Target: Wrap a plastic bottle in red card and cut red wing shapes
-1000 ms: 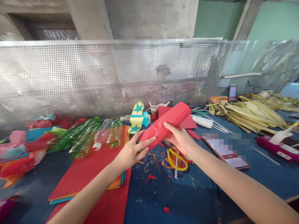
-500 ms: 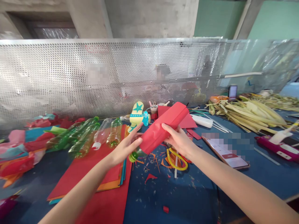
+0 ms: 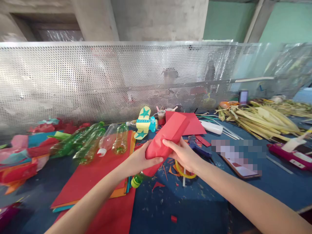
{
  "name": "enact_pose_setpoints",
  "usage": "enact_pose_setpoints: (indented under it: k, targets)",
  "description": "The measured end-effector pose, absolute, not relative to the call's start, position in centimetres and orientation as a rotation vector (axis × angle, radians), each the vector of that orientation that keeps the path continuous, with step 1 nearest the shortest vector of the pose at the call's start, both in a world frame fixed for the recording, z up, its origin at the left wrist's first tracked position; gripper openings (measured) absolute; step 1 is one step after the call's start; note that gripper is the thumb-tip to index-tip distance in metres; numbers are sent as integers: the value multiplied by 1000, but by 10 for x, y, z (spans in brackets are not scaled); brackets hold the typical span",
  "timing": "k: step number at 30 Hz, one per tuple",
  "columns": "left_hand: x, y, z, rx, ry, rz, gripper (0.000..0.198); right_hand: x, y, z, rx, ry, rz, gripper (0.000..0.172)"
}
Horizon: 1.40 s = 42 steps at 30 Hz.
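Note:
Both my hands hold a plastic bottle wrapped in red paper (image 3: 168,136) over the blue table (image 3: 195,204). The bottle's green cap end (image 3: 135,180) sticks out below the paper. My left hand (image 3: 140,159) is curled round the lower part of the wrap. My right hand (image 3: 182,154) grips the wrap from the right side, thumb on top. The wrapped bottle tilts up and away to the right.
Several empty plastic bottles (image 3: 97,143) lie on stacked red and orange paper sheets (image 3: 97,175) at left. A paper aeroplane model (image 3: 143,123), glue bottle (image 3: 211,127), yellow-handled scissors (image 3: 184,171), a phone (image 3: 240,162) and palm leaves (image 3: 263,118) lie around. A perforated metal screen (image 3: 97,81) stands behind.
The wrapped bottle has come closer and steeper. My left hand, with fingers stretched beside the paper half a second ago, has now closed round the wrap's lower part.

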<state>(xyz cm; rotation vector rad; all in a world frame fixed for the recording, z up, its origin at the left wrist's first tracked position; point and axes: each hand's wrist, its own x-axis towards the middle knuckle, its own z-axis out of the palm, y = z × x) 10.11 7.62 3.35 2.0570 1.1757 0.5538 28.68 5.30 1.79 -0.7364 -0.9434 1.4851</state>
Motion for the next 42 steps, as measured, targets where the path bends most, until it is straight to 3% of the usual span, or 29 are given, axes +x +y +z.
enact_pose_setpoints:
  k: [6,11,12,14,17,21,25,30,42]
  targets:
    - [104,76,35,1909,1087,559,81,286,54,20,-797,-1088,1324,75]
    - [97,79,39,1601,969,598,71,314,66,39,-885,-1521,1256,52]
    - [94,81,40,1526,968,612,68,324,70,44,-1034,-1681,1206,55]
    - [87,85,42,1403,1007,650,63,345,76,53,-1557,-2074,736,51]
    - [79,92,44,1272,1098,682,62,368,79,58,-1845,-2220,493,26]
    - [73,96,44,1195,1180,710,64,367,70,56,-2020,-2353,394,26]
    - [69,95,39,1149,1211,744,53,352,58,56,-2077,-2418,230,29]
    - [66,99,30,1098,1171,749,52,343,52,52,-2140,-2539,271,38]
    - [60,95,35,1081,1219,797,57,362,51,65,-2029,-2491,627,26]
